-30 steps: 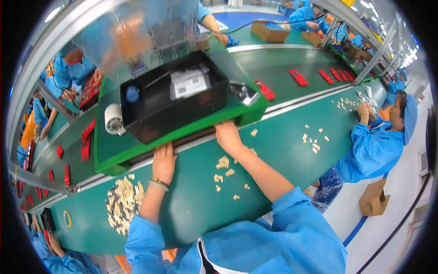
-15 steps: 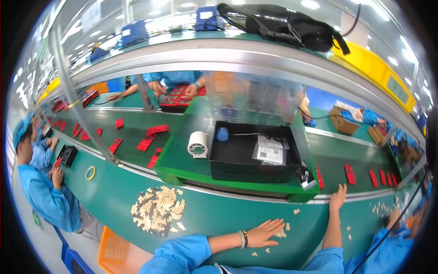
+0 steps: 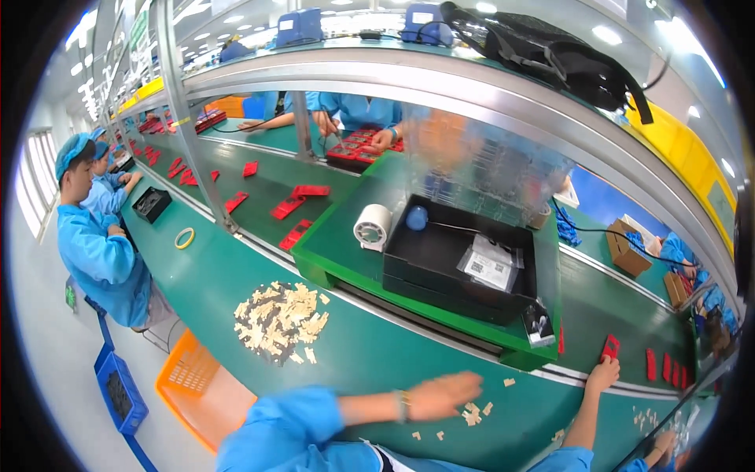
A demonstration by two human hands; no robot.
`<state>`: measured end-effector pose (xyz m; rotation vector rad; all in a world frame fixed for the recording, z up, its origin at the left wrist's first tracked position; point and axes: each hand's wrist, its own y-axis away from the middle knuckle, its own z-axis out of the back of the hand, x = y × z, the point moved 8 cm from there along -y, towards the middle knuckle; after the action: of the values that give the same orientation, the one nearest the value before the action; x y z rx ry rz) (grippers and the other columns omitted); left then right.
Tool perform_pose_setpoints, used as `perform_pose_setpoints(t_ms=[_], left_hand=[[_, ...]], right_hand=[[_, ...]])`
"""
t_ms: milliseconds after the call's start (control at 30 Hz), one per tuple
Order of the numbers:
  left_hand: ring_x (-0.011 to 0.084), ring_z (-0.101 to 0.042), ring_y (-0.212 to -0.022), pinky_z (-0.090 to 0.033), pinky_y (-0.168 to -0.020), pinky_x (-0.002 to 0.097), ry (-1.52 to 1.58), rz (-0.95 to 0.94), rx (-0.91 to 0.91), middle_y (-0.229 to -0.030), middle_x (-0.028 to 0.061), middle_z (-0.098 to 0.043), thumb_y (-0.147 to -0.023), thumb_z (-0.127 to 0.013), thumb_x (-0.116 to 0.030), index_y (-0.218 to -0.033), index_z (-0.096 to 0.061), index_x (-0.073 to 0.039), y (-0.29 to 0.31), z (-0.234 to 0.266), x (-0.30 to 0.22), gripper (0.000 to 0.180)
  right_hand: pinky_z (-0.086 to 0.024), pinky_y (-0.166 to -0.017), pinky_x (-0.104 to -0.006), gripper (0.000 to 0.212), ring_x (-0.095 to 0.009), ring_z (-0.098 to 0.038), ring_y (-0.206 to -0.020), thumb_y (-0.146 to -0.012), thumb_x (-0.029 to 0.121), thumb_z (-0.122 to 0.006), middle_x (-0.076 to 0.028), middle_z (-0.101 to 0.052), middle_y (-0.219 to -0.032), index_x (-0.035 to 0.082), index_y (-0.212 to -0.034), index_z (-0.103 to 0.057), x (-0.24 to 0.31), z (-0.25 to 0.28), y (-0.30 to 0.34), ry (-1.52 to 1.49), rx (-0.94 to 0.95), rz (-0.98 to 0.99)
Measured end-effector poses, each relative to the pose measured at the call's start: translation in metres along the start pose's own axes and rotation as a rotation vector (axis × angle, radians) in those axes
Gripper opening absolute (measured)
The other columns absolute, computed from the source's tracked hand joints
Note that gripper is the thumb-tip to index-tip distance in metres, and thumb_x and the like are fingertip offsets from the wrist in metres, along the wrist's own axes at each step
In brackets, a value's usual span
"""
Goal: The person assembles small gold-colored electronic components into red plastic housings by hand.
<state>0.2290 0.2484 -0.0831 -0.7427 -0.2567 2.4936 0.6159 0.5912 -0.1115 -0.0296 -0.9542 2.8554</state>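
My right hand (image 3: 603, 375) reaches to the belt at the right with its fingers closed on the near end of a flat red plastic part (image 3: 611, 346). My left hand (image 3: 445, 395) hovers over or rests on the green bench; motion smears its fingers. Right beside it lies a small group of cream-coloured small pieces (image 3: 472, 414). Farther left, a large pile of similar cream pieces (image 3: 295, 315) is mixed with dark ones. More red parts (image 3: 651, 364) lie on the belt beyond my right hand.
A green stand (image 3: 346, 267) carries a black tray (image 3: 464, 291) and a small white fan (image 3: 372, 226). A yellow tape roll (image 3: 185, 237) lies left on the bench. An orange crate (image 3: 189, 370) stands below the bench edge. Co-workers sit left (image 3: 102, 244) and across the belt.
My right hand has moved onto the belt and taken hold of a red part. My left hand has drawn back slightly from the small cream pieces. The view has turned.
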Motion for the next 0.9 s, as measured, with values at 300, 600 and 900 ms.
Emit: perform_pose_setpoints(t_ms=[300,600,900], left_hand=[[0.0376,-0.052,-0.110,-0.041,-0.094,0.0464,-0.889,0.822,-0.481,-0.115,0.0182,-0.055,-0.068,-0.071,-0.004,-0.106,-0.057,-0.001,0.261,0.184,0.112,0.041],[0.0325,-0.056,-0.086,-0.044,-0.079,0.0399,-0.367,0.686,-0.710,-0.087,0.0130,-0.061,-0.078,-0.066,-0.002,-0.085,-0.061,-0.003,0.279,0.193,0.138,0.009],[0.0100,-0.057,-0.065,-0.046,-0.060,0.0233,0.393,0.934,-0.900,-0.077,0.0046,-0.068,-0.082,-0.070,-0.006,-0.084,-0.065,0.002,0.299,0.185,0.170,0.010]], right_hand=[[-0.047,-0.070,-0.0434,0.015,-0.033,-0.058,-0.083,-0.075,0.007,-0.066,-0.013,-0.058,-0.087,0.004,-0.087,-0.057,0.033,0.071,0.062,-0.284,0.097,0.230],[-0.049,-0.063,-0.0370,0.016,-0.026,-0.059,-0.071,-0.073,0.001,-0.069,-0.007,-0.059,-0.078,0.007,-0.086,-0.061,0.204,0.300,0.236,-0.752,-0.233,0.640],[-0.048,-0.070,-0.0326,0.022,-0.020,-0.059,-0.082,-0.075,0.010,-0.066,-0.004,-0.060,-0.094,0.008,-0.097,-0.064,0.346,0.334,0.399,-1.060,0.593,1.430]])
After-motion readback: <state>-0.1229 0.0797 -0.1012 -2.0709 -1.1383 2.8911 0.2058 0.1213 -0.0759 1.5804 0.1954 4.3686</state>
